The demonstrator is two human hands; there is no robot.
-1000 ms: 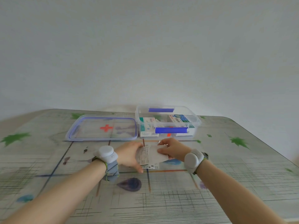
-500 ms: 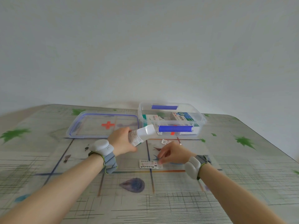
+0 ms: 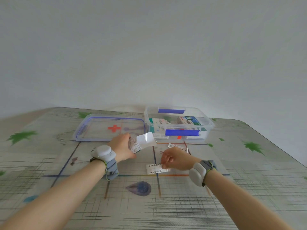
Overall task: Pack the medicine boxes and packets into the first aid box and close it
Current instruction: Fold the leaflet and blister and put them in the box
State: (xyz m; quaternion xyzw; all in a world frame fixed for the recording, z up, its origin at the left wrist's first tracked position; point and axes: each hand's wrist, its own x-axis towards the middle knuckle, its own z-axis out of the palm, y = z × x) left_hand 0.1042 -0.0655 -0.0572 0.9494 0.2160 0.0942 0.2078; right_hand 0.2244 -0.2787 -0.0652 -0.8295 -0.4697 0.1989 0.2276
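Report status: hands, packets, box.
Left hand holds pouch near box. Right hand pinches strip on table. Box open, lid beside it. One packet loose.

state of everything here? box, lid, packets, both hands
first aid box: open, medicine boxes inside
lid: off, flat on the table left of the box
white packet: held above the table, near the box
left hand: grips the white packet
printed packet: flat on the table
right hand: pinches the printed packet's end
small packet: loose on the table, in front of the box
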